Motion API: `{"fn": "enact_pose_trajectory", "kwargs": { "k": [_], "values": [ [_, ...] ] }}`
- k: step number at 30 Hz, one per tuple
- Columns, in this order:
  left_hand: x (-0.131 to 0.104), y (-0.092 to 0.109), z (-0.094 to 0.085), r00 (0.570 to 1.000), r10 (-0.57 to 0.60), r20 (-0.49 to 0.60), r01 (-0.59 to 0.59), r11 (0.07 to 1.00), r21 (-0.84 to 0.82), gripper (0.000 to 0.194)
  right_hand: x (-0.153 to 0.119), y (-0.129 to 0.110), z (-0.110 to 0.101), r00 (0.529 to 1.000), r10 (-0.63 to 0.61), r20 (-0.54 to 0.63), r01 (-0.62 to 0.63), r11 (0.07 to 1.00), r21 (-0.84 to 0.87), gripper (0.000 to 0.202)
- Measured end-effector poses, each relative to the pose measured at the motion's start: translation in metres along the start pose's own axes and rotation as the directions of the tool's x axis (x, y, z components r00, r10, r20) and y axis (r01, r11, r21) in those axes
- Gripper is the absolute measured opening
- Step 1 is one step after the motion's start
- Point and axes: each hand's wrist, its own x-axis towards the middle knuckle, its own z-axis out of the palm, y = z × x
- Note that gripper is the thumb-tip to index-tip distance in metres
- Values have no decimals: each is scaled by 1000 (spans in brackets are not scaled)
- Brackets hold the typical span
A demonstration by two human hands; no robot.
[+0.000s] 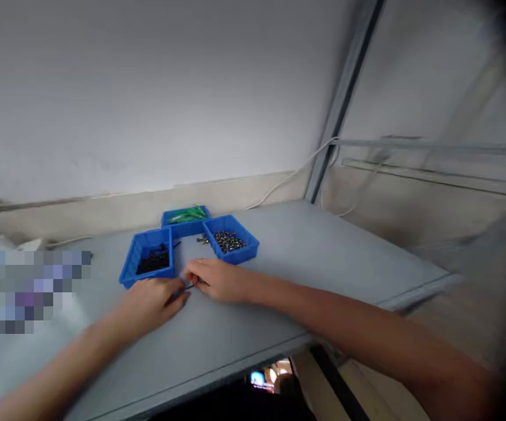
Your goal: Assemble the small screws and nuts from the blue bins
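A thin dark rod-like piece [190, 287], too small to name more exactly, spans the small gap between my two hands low over the table. My left hand [152, 301] is curled with thumb and fingers at its left end, just in front of the blue bin of black parts [125, 273]. At its other end, the fingers of my right hand [213, 279] are bent together around it. Right of that hand sits a blue bin of small metal parts [248, 252]. A blue bin with green pieces [164, 218] stands behind, between the other two.
A few loose metal parts [202, 238] lie beside the right bin. The grey table [253, 327] meets a wall at the back. A white cable [283, 180] runs to a metal post [340, 99]. A lit screen [270, 377] shows below the table's front edge.
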Motion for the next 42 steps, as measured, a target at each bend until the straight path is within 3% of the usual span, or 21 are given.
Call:
{"fn": "enact_pose_trajectory", "kwargs": {
  "k": [7, 16, 34, 42],
  "values": [
    [-2, -3, 5, 997, 78, -20, -77, 997, 26, 30, -2, 1, 0, 997, -73, 25, 74, 997, -4, 9],
    [-3, -7, 1, 997, 51, -60, -48, 997, 65, 31, -4, 5, -5, 997, 24, 75, -14, 991, -132, 7],
    [-5, -2, -6, 1000, -6, -7, 7, 995, 103, 26, -3, 3, -7, 995, 68, 79, -47, 968, -246, 17],
    [-4, -4, -3, 1000, 24, -9, -23, 996, 90, 27, -2, -3, -9, 990, 98, 104, -67, 962, -266, 20]
  ]
}}
